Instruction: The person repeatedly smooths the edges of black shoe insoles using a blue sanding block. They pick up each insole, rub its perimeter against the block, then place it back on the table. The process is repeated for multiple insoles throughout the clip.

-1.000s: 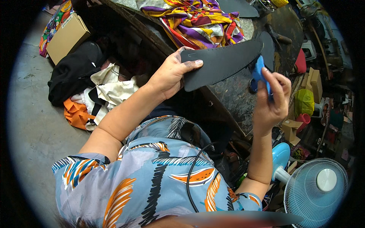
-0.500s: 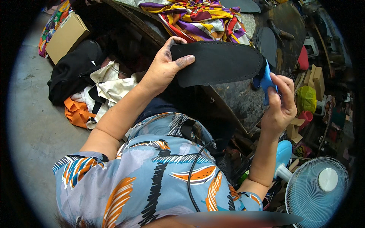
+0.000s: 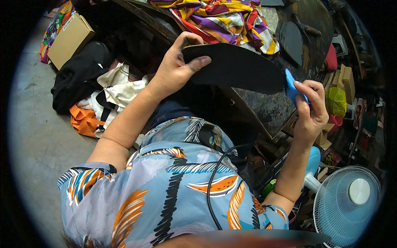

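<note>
Where the dark, scuffed worktable [image 3: 264, 109] slants across the upper right, we see its near corner pointing back toward us, with a heap of colourful cloth [image 3: 225, 18] at the top of the view and a flat grey sole shape [image 3: 291, 43] lying near a long-handled tool [image 3: 310, 29]. Grey floor [image 3: 37, 136] spreads down our left, past a cardboard box [image 3: 71, 41], a black bag [image 3: 78, 80] and an orange bag [image 3: 84, 120]; on our right, a fan [image 3: 347, 206] stands below a yellow-green bag [image 3: 336, 101].

The table's edge passes behind the black sole-shaped piece [image 3: 235, 68], which we have up in front of us, its right end over the tabletop in view and its left part over a dark gap; how high, we cannot tell. Our left hand [image 3: 171, 70] pinches its left end, thumb on the near face. Our right hand [image 3: 312, 107] pinches a blue piece [image 3: 290, 89] between thumb and fingers, right at the other end's rim. Our left elbow has floor and bags beside it, while our right forearm has the fan just beside it
</note>
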Tool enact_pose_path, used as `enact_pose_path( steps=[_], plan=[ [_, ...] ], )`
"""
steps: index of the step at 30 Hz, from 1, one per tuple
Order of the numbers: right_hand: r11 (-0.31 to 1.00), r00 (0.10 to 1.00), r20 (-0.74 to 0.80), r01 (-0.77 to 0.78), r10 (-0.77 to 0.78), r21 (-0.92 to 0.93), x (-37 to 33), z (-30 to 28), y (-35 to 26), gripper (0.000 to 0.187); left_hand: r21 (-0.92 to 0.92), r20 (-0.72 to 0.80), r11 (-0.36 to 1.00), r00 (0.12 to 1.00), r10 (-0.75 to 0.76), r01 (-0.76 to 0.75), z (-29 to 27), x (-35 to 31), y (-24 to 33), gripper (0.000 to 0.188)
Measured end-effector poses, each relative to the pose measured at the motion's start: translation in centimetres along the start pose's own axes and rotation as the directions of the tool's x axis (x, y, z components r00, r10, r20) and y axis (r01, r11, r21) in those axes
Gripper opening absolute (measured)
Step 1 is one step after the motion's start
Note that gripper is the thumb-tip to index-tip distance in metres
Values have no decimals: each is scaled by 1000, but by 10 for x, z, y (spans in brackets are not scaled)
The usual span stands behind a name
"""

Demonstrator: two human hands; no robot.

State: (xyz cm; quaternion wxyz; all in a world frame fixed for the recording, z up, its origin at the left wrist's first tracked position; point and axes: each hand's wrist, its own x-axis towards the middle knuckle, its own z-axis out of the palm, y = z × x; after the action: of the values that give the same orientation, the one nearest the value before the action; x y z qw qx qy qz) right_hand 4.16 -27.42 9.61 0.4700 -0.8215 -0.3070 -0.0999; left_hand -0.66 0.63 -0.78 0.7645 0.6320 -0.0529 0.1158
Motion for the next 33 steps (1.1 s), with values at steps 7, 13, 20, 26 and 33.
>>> enact_pose_path(
  steps=[7, 13, 20, 26, 33],
  plan=[
    [994, 989, 147, -30, 15, 101, 13, -9, 3, 29, 185, 68, 965, 982, 175, -185, -3, 4, 7, 34],
    [992, 954, 296, -73, 40, 99, 39, 0, 1, 26, 205, 272, 953, 948, 163, -223, 1, 5, 14, 35],
    [992, 859, 496, 103, -125, 72, 54, 15, 3, 24, 199, 310, 956, 940, 146, -214, 8, 10, 17, 35],
    [949, 889, 449, -213, 89, 234, 29, -11, 9, 28, 62, 152, 993, 984, 90, -100, -7, 10, 11, 32],
    [932, 965, 27, -260, 262, 254, 25, -8, 22, 26, 678, -77, 621, 801, 593, -394, -33, 39, 33, 31]
  ],
)
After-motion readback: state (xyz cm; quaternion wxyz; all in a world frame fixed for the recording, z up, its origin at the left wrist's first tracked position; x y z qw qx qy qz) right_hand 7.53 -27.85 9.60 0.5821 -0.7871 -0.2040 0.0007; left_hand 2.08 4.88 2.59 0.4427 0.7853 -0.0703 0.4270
